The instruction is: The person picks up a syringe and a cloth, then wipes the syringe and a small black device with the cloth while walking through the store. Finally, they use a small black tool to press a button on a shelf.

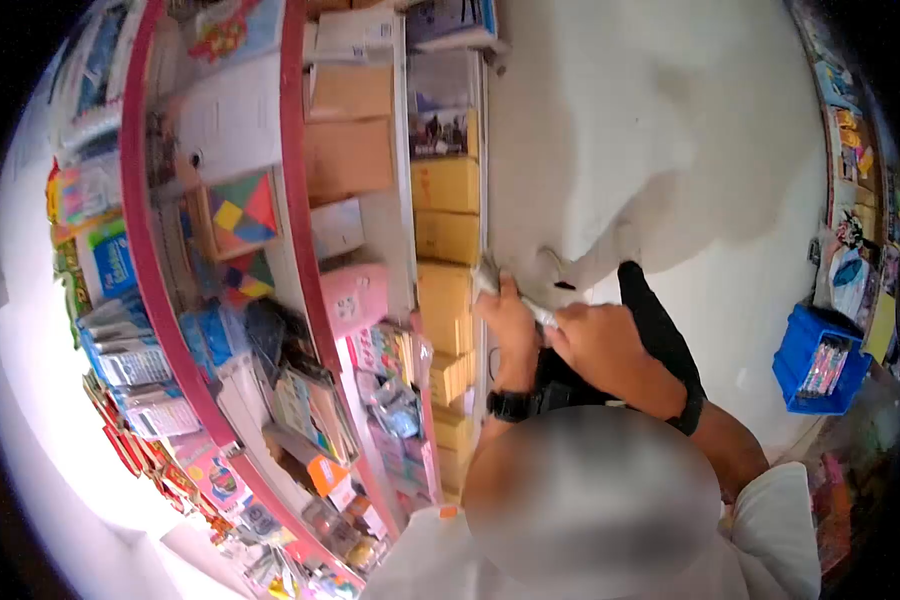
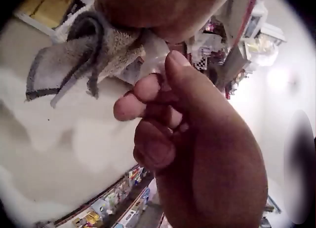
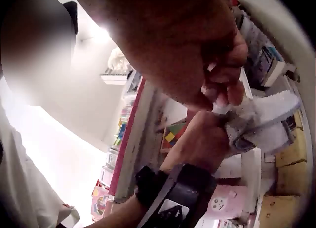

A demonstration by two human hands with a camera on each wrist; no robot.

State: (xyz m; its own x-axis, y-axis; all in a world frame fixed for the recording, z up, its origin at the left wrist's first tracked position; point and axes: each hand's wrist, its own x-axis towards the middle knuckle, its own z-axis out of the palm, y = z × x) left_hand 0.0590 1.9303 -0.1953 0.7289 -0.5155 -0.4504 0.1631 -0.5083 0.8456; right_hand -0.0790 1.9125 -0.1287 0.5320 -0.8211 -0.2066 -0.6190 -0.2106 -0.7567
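Note:
In the head view my left hand grips a grey cloth with a darker edging; its loose end hangs out folded in both wrist views. Close beside it, my right hand has its fingers curled in. Thumb and forefinger of that hand pinch a whitish, translucent piece that stretches between the two hands at the cloth. What this piece is I cannot tell. Seen from the right wrist, the left hand is just below the right hand, with a black device strapped to its wrist.
Shelves with red edges stand on the left, packed with books, packets and a coloured-block puzzle. Yellow-brown boxes line the lower shelf beside the hands. A blue crate holding packets stands on the pale floor at right.

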